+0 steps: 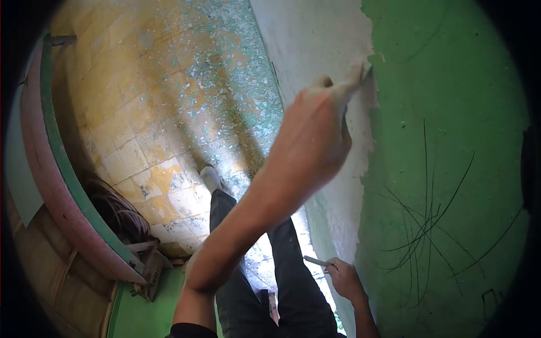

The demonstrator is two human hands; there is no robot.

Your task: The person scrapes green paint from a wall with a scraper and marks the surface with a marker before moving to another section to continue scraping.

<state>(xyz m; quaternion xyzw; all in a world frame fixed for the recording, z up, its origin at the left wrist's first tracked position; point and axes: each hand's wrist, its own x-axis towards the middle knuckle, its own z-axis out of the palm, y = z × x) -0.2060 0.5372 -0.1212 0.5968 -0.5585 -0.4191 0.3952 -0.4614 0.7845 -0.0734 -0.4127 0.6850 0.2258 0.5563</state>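
My left hand reaches up and across to the wall, its back toward the camera. Its fingers are closed, with the index finger pointing along a small pale object at the jagged edge of the green paint. I cannot make out what this object is. Left of that edge lies a bare whitish strip of wall. Lower down, beside the wall, my right hand is closed around a thin, flat, greyish tool, which points left.
Paint flakes cover the yellow tiled floor along the wall. A curved pink and green panel stands at the left, with coiled strands and a wooden piece beside it. Dark scratches mark the green wall.
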